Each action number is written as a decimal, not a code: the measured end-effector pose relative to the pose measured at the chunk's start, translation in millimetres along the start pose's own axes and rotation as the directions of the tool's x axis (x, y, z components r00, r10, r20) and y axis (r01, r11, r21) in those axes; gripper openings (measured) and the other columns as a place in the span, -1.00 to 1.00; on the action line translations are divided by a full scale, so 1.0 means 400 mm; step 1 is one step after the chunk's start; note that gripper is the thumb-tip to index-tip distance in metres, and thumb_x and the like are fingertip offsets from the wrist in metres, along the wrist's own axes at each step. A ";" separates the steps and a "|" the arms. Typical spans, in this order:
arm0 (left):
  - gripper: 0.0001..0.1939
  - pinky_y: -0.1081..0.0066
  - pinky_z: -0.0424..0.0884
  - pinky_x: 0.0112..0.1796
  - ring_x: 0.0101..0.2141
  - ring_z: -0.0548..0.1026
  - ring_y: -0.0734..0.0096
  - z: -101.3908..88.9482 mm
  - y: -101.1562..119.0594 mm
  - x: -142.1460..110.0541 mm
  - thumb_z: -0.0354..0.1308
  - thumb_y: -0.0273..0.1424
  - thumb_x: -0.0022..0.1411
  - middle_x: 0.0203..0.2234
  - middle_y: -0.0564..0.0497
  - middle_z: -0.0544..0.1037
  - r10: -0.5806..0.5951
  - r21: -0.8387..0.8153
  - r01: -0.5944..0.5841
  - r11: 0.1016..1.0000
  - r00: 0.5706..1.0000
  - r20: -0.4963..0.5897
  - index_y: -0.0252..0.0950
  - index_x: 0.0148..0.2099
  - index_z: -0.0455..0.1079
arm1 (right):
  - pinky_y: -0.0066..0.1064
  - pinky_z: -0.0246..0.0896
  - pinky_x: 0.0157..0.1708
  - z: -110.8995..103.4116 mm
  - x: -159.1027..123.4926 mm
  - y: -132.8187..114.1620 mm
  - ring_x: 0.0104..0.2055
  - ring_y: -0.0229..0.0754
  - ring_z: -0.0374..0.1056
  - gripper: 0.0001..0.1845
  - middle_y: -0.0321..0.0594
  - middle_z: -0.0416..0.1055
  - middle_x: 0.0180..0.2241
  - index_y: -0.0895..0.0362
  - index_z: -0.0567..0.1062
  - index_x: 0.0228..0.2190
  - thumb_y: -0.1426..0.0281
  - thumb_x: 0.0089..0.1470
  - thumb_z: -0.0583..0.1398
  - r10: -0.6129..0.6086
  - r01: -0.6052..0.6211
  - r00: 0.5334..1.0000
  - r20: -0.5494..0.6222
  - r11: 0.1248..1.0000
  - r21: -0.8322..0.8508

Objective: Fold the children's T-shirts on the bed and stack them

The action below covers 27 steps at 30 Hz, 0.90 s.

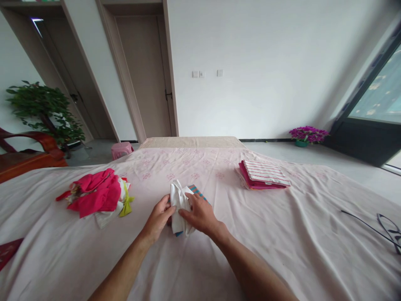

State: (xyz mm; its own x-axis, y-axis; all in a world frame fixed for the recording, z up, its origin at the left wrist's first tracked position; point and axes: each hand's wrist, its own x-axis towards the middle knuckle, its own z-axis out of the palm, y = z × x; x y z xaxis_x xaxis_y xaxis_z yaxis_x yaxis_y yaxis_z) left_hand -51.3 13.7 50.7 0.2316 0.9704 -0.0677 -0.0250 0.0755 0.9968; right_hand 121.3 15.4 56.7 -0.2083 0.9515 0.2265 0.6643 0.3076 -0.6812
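Note:
A small white garment (pixel 179 209) with blue-and-brown striped cloth (pixel 198 192) showing at its upper right lies bunched on the pink sheet in front of me. Its exact kind cannot be made out. My left hand (pixel 159 219) grips its left edge, thumb in front and fingers partly hidden behind the fabric. On the other side, my right hand (pixel 202 214) holds the garment with thumb and bent fingers pressed into the white folds. A bit of blue shows under the lower edge.
A loose heap of red, white and yellow-green clothes (pixel 97 190) lies to the left. Folded clothes (pixel 265 173) are stacked at right, a striped piece on top. Eyeglasses (pixel 388 232) rest at the far right, a dark red item (pixel 10 252) at the left edge. A pink stool (pixel 121 149) stands beyond.

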 end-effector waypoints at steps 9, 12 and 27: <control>-0.45 0.50 0.26 -0.50 -0.50 0.43 0.41 -0.160 0.000 0.037 -0.01 -0.37 -0.08 -0.50 0.12 0.50 -0.033 0.113 0.066 0.991 0.961 -0.275 -0.30 0.03 0.36 | -0.46 0.10 -0.54 -0.094 0.053 0.090 -0.57 -0.30 0.20 -0.81 -0.35 0.33 -0.59 0.14 0.41 -0.50 0.29 -0.21 0.22 0.317 -0.231 0.944 0.090 0.440 0.868; -0.40 0.43 0.35 -0.36 -0.34 0.50 0.33 -0.241 -0.018 0.055 -0.01 -0.36 -0.02 -0.32 -0.01 0.54 0.044 0.371 0.152 0.916 0.882 -0.470 -0.36 0.12 0.29 | -0.48 0.09 -0.56 -0.113 0.055 0.152 -0.56 -0.30 0.20 -0.77 -0.35 0.33 -0.58 0.14 0.40 -0.51 0.26 -0.23 0.25 0.340 -0.211 0.939 0.052 0.450 0.868; -0.78 0.41 0.32 -0.27 -0.22 0.54 0.25 -0.090 -0.037 0.046 -0.01 -0.41 0.21 -0.26 -0.06 0.58 0.141 0.914 0.200 0.352 0.954 -0.263 -0.21 -0.11 0.38 | -0.41 0.21 -0.36 -0.090 0.063 0.272 -0.37 -0.17 0.38 -0.62 -0.21 0.50 -0.38 0.17 0.52 -0.20 0.40 -0.12 0.14 0.454 -0.394 0.889 -0.056 0.822 0.411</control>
State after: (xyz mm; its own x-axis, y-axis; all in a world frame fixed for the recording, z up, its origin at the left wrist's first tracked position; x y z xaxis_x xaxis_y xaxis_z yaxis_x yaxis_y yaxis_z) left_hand -81.5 38.6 33.1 -0.0385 0.9972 0.0647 0.9268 0.0114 0.3755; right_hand 214.2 72.7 13.4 0.1564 0.9853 -0.0686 0.3333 -0.1180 -0.9354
